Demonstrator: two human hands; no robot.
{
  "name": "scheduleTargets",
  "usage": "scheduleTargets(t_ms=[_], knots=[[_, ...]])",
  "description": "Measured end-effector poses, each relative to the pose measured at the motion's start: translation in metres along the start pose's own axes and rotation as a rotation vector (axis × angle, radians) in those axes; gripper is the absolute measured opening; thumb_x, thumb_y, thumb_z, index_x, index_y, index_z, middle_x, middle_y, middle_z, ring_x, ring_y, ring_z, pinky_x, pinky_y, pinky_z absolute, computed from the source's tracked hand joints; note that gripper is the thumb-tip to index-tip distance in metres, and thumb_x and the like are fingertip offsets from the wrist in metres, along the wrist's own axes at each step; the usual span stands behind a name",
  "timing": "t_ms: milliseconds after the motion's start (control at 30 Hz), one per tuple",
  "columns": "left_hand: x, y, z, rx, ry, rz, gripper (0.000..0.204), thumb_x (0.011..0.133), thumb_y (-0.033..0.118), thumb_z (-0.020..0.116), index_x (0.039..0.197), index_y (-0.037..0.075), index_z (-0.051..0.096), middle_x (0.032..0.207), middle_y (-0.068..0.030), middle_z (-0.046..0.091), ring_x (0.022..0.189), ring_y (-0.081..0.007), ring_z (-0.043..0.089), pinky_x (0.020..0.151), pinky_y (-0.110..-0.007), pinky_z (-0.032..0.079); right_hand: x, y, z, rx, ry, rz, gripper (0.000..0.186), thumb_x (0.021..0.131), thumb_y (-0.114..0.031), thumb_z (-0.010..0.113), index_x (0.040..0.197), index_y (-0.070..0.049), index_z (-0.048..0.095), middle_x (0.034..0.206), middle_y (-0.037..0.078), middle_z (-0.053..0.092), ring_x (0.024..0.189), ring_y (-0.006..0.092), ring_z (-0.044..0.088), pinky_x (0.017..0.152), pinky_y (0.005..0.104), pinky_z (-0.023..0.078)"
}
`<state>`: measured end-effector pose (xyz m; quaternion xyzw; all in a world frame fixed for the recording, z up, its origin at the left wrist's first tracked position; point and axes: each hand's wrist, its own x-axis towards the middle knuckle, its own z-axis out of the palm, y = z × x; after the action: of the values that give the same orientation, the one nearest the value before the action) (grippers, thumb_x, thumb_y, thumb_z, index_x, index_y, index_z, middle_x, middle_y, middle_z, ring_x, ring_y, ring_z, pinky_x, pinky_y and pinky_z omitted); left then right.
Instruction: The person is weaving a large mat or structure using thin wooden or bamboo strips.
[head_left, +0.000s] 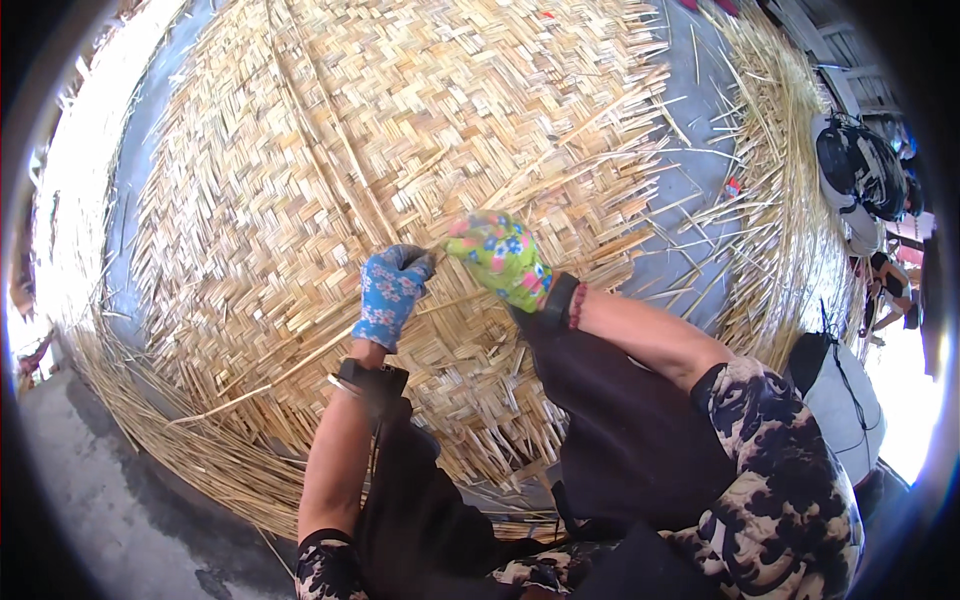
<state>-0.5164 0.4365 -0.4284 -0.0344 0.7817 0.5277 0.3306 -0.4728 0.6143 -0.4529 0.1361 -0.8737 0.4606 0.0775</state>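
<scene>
Our left hand (390, 292), in a blue flowered glove, has its fingers curled tight on a thin pale strip (300, 368) that runs down-left across the woven mat (330, 130). Just beside it, our right hand (500, 258), gloved green, pinches the same strip. The straw-coloured mat lies flat on the grey floor (690, 170), its edges frayed.

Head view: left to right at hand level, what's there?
Loose straw heap along the mat's left edge → woven straw mat → left hand in blue floral glove → right hand in green floral glove → bare grey floor → loose straw bundle
</scene>
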Motion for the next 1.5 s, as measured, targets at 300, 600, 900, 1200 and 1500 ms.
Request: scheduleTargets(t_ms=[300, 600, 900, 1200, 1500], knots=[[-0.006, -0.012, 0.021, 0.806, 0.462, 0.585, 0.01, 0.076, 0.017, 0.057, 0.081, 0.009, 0.06, 0.075, -0.0112, 0.058, 0.064, -0.0271, 0.057, 0.055, -0.034, 0.045, -0.016, -0.01, 0.014, 1.108, 0.246, 0.634, 0.019, 0.079, -0.014, 0.056, 0.093, -0.002, 0.056, 0.088, 0.005, 0.056, 0.078, 0.0135, 0.053, 0.066, 0.0233, 0.043], [-0.016, -0.014, 0.029, 1.023, 0.362, 0.52, 0.016, 0.08, 0.019, 0.05, 0.091, 0.01, 0.056, 0.077, -0.0118, 0.056, 0.061, -0.0267, 0.056, 0.048, -0.036, 0.044, -0.01, -0.007, 0.028, 1.228, 0.272, 0.979, 0.015, 0.08, -0.015, 0.053, 0.091, -0.004, 0.055, 0.079, 0.005, 0.059, 0.068, 0.0149, 0.057, 0.059, 0.0257, 0.046], [-0.027, -0.021, 0.036, 1.005, 0.259, 0.513, 0.016, 0.077, 0.015, 0.05, 0.092, 0.01, 0.053, 0.077, -0.0098, 0.053, 0.06, -0.0274, 0.055, 0.048, -0.037, 0.043, -0.035, 0.038, 0.052, 1.254, 0.523, 1.2, 0.022, 0.085, -0.021, 0.04, 0.102, -0.011, 0.049, 0.093, 0.003, 0.058, 0.08, 0.0198, 0.058, 0.068, 0.0333, 0.047], [-0.027, -0.03, 0.033, 1.065, 0.246, 0.515, 0.018, 0.079, 0.014, 0.047, 0.094, 0.008, 0.054, 0.08, -0.01, 0.054, 0.061, -0.0253, 0.056, 0.05, -0.035, 0.045, -0.042, 0.06, 0.061, 1.067, 0.529, 1.112, 0.025, 0.088, -0.021, 0.035, 0.105, -0.008, 0.048, 0.093, 0.005, 0.057, 0.081, 0.0217, 0.058, 0.065, 0.0353, 0.049], [-0.033, -0.041, 0.019, 0.985, 0.255, 0.401, 0.017, 0.081, 0.017, 0.046, 0.096, 0.011, 0.052, 0.093, -0.0132, 0.055, 0.069, -0.0284, 0.058, 0.055, -0.036, 0.047, -0.049, 0.091, 0.047, 1.16, 0.69, 0.978, 0.023, 0.086, -0.01, 0.036, 0.106, -0.004, 0.046, 0.098, 0.008, 0.055, 0.084, 0.0192, 0.055, 0.071, 0.0329, 0.047]])
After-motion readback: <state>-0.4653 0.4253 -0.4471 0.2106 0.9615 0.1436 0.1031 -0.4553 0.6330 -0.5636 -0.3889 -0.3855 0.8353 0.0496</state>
